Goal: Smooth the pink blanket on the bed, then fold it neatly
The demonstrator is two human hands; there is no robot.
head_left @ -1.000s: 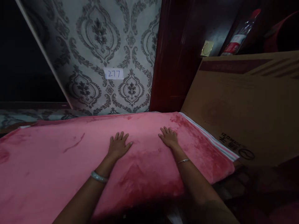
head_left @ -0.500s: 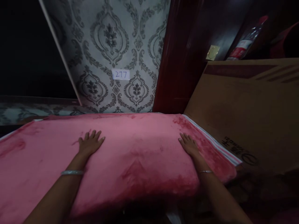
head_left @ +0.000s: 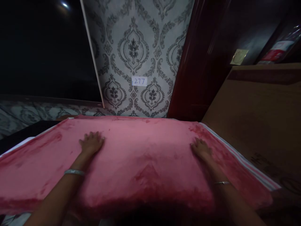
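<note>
A plush pink blanket [head_left: 141,147] lies spread over a raised surface in front of me, its near side hanging down in darker red folds. My left hand [head_left: 91,142] rests palm down on its left part, fingers spread; a pale bangle circles that wrist. On the right part of the cloth lies my right hand [head_left: 201,148], palm down with fingers apart and slightly blurred, a thin bracelet on the wrist. Neither hand grips anything. A white and grey striped border [head_left: 242,158] runs along the blanket's right edge.
Behind the blanket stands a patterned wall with a paper label [head_left: 139,81] reading 277. A dark screen [head_left: 47,53] is at the left. On the right are a dark red wooden panel [head_left: 197,56], a large cardboard box [head_left: 256,116] and a bottle with a red label [head_left: 278,51].
The view has swung left, so the wall and box sit further right. My left hand has slid leftward over the blanket; both palms remain on it.
</note>
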